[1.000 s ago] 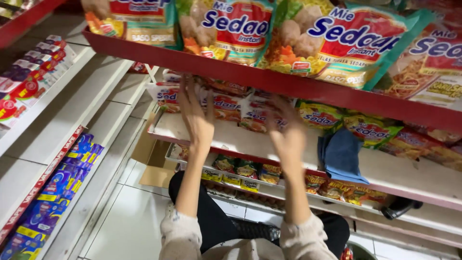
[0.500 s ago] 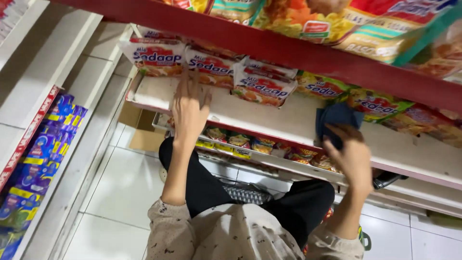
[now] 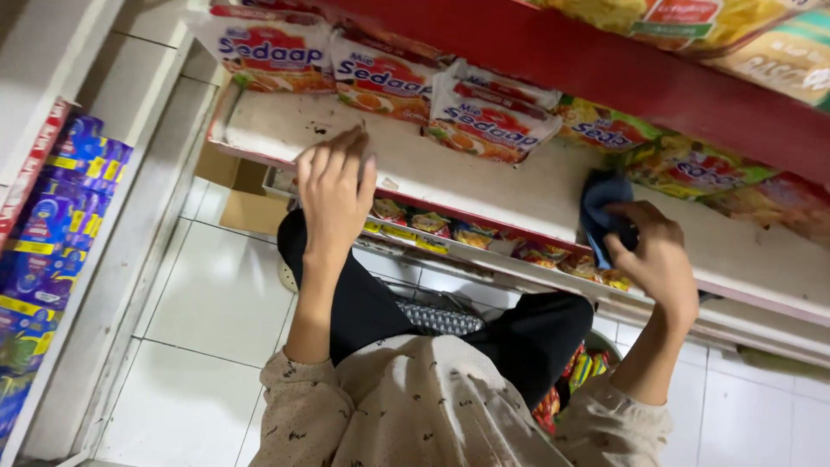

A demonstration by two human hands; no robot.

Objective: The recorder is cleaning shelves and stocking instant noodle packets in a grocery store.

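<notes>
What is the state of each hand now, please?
Left hand: open, fingers resting on the dusty white shelf board.
Right hand: closed, holding a crumpled blue cloth.

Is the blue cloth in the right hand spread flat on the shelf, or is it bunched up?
Bunched up. The blue cloth shows as a crumpled wad gripped by the right hand against the white shelf, not laid flat.
</notes>
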